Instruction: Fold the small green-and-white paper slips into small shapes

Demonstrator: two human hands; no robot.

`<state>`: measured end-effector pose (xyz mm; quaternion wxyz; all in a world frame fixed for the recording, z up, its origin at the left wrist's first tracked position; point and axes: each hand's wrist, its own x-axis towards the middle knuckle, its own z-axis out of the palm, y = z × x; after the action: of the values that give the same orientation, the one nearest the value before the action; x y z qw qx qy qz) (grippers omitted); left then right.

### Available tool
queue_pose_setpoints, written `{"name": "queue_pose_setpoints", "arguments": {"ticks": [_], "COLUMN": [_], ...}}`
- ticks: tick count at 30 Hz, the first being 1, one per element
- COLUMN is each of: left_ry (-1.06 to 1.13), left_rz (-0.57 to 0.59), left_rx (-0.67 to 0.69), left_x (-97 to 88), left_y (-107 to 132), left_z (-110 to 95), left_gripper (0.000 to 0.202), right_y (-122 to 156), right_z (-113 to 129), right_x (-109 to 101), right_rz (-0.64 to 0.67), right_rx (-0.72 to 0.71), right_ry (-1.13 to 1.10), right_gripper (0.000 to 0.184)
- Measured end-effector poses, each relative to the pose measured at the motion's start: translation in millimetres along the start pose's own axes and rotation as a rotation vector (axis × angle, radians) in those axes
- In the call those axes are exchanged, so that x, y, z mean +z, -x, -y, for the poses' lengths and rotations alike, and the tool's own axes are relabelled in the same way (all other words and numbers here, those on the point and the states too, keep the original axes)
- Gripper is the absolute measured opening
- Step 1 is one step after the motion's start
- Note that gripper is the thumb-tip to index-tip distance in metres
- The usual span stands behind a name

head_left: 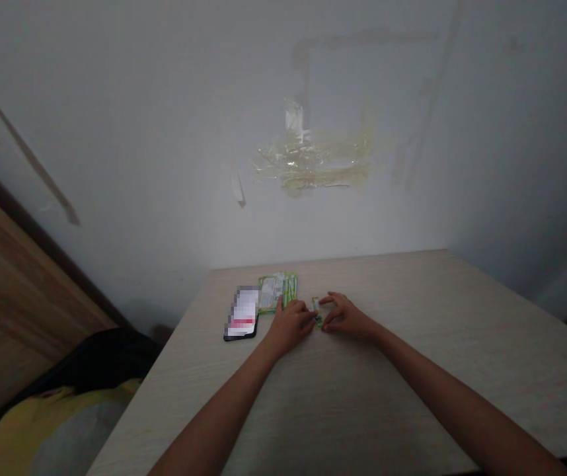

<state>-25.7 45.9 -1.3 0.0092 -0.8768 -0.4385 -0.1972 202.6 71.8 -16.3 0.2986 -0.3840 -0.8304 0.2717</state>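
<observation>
- Right at the centre, a small green card [316, 311] is caught between the two hands, placed low over the pale tabletop, its printing too small to be read.
- From the left side, it is met by the left hand [292, 325]: the fingertips are brought to its near edge, with one finger raised apart toward the pile; whether the card is pinched or merely touched cannot be told.
- From the right side, it is faced by the right hand [347, 318], curved like a C, forefinger and thumb set wide with a clear gap between them; whether the card's edge is touched by the tips cannot be told.
- Just beyond the left hand, a pile of green cards [270, 294] is seen, loosely fanned at its right side, with pale printed panels shown on top.
- Close by on the pile's left, a phone [242, 314] is laid face up, its bright screen pixelated and crossed by a red band.
- All of this is carried by the wood-grain table [412, 291], pushed up to a grey-white wall [164, 165] that is marked by shiny, yellowed tape [313, 158].
- Far left, a wooden panel [10, 284] is glimpsed, with dark fabric [100, 357] and yellow-and-grey fabric [40, 430] bunched below.
</observation>
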Motion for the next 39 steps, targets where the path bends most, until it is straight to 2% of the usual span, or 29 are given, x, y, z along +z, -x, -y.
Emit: {"name": "queue_pose_setpoints", "arguments": {"ticks": [6,11,19,31,39], "left_ry": [0.006,0.009,-0.02,-0.059,-0.042], "left_rz": [0.014,0.004,-0.036,-0.024,-0.023], "left_rx": [0.002,-0.003,-0.037,-0.038,-0.033], "left_x": [-0.3,-0.2,2.4,0.8,0.7], "left_y": [-1,-1,-2,-4,-4], "left_z": [2,1,-5,-6,-6], "left_gripper": [0.028,0.028,0.023,0.023,0.025], "right_y": [-2,-2,-2,-16,-22], "right_z": [-7,-7,-8,-8,-13], "right_x": [4,7,4,9,14], "right_rz": [-0.154,-0.172,-0.113,-0.259,-0.312], "right_rx": [0.024,0.025,0.0,0.069,0.098], "right_ry": [-0.029,0.012,0.022,0.123,0.186], "right_gripper": [0.014,0.011,0.009,0.007,0.009]}}
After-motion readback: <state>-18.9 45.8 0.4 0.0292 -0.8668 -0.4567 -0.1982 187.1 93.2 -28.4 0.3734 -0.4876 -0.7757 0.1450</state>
